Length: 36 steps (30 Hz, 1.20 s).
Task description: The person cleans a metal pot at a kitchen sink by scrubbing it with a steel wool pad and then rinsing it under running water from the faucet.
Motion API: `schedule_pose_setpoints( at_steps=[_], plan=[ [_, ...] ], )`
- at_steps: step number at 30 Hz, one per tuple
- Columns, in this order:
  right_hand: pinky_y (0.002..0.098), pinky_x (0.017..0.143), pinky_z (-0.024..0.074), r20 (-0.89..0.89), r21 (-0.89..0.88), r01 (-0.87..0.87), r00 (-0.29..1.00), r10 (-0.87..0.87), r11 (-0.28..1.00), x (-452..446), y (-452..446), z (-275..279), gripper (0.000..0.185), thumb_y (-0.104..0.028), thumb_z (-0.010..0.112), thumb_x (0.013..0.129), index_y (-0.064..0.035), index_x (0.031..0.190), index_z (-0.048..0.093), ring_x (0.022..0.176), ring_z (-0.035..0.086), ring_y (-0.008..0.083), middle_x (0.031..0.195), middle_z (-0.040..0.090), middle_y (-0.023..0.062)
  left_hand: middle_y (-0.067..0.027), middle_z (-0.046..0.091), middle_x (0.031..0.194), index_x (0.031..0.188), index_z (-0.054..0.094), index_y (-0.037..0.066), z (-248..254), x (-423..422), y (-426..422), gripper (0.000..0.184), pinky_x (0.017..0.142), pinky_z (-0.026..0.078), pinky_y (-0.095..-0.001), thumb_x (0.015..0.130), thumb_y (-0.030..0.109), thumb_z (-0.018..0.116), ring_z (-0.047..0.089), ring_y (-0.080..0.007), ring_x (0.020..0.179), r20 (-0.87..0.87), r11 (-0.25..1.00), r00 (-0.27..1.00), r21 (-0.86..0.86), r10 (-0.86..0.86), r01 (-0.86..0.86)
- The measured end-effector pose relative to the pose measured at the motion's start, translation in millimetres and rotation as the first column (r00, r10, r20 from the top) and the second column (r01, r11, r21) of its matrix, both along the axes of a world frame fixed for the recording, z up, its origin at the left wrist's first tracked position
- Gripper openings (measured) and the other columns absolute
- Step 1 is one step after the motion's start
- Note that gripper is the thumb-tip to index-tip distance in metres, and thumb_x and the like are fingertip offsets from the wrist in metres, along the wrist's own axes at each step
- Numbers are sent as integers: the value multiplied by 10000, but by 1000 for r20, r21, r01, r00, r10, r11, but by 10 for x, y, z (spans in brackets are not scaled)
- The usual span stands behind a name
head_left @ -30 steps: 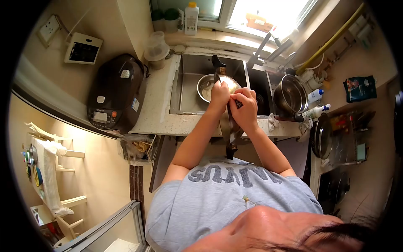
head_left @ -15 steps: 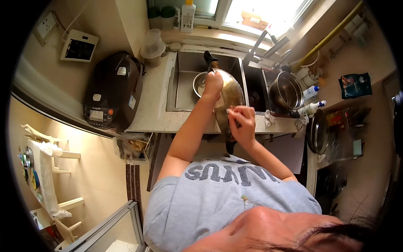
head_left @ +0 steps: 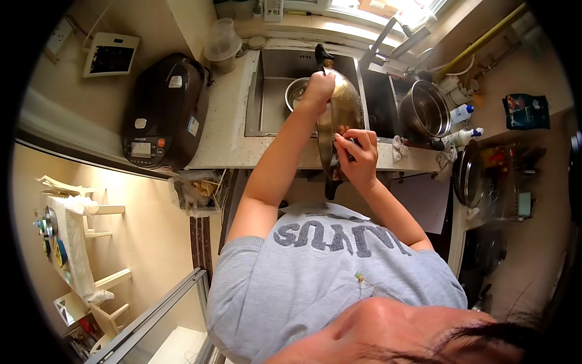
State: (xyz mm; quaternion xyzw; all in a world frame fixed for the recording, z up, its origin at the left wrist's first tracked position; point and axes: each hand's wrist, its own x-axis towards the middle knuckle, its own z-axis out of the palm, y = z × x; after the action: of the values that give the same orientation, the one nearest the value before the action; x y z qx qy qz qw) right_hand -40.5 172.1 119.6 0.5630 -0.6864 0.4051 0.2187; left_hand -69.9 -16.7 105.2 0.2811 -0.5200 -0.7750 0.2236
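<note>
A metal pot (head_left: 347, 100) with two black handles is held up on its side over the front edge of the sink (head_left: 276, 70). Its outer surface is brownish and stained. My left hand (head_left: 319, 91) is closed on the pot's rim, near the far handle. Against the stained outer side, toward the near handle, my right hand (head_left: 360, 155) is closed in a pinch. Something small and dark shows between its fingers, too hidden to name. In the sink, left of the pot, sits a round metal bowl (head_left: 293, 93), partly covered by my left forearm.
A dark rice cooker (head_left: 162, 115) stands on the counter at left, with clear plastic tubs (head_left: 221, 42) behind it. The faucet (head_left: 382, 39) is beyond the sink. At right are another metal pot (head_left: 424, 108), bottles (head_left: 462, 114) and a glass lid (head_left: 468, 173).
The pot has turned more edge-on, showing its rim along the left. My right hand has shifted on its outer side. The whole view has tilted, so the counter sits higher.
</note>
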Motion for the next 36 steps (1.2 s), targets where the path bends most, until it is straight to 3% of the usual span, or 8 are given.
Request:
schedule_pose_setpoints(
  at_steps=[4,9,11,15,19,21,32,36],
  plan=[
    [313,696,430,4,11,30,1000,-30,999,-31,-36,28,135,-36,710,680,-90,798,674,798,507,223,834,569,23,-119,588,734,876,549,-55,157,237,352,286,617,427,-339,903,212,450,508,-158,660,28,962,998,-267,58,-48],
    [328,708,436,-59,69,6,998,-2,998,43,40,32,112,-49,695,694,-96,793,671,815,523,227,840,579,28,-136,595,721,870,548,-57,2,214,408,300,630,431,-350,921,214,430,520,-173,658,-6,976,997,-206,71,-71],
    [331,706,439,1,9,-11,1000,11,1000,-77,-71,118,86,-49,689,699,-87,770,659,805,533,243,832,590,45,-149,600,717,857,547,-62,198,346,438,307,628,427,-356,922,212,426,529,-202,645,43,925,998,-379,56,-35],
    [352,682,432,107,-9,128,986,-126,992,-271,-260,242,41,-65,665,725,-75,719,626,785,534,242,808,597,48,-154,603,754,824,565,-44,144,224,399,279,633,432,-351,908,192,442,549,-226,672,78,941,996,-337,43,-14],
    [352,705,415,53,79,-49,998,45,996,-27,-50,6,65,-97,670,722,-86,712,606,817,521,224,803,590,19,-109,566,772,811,567,0,-167,20,105,192,610,426,-325,872,141,452,482,-172,653,-156,784,987,-609,28,-118],
    [348,721,412,82,-3,-4,997,4,1000,-158,-213,64,64,-96,673,719,-90,713,609,819,528,233,807,593,6,-90,557,743,839,558,-8,-71,40,145,203,580,411,-322,880,159,450,450,-146,637,-71,976,993,-186,99,-110],
    [327,708,437,103,20,93,990,-94,996,-175,-344,201,64,-28,686,704,-53,710,628,791,548,249,808,607,64,-125,589,770,891,561,-45,-142,-155,41,288,606,421,-331,900,210,428,499,-154,667,-26,986,988,-71,150,-151],
    [332,698,402,31,44,23,999,-25,999,-68,-118,17,41,-74,663,723,-75,704,626,815,539,214,810,598,13,-112,576,756,895,557,-52,-143,-111,66,311,626,418,-342,903,219,406,492,-169,675,-41,984,986,-59,163,-165]
  ],
)
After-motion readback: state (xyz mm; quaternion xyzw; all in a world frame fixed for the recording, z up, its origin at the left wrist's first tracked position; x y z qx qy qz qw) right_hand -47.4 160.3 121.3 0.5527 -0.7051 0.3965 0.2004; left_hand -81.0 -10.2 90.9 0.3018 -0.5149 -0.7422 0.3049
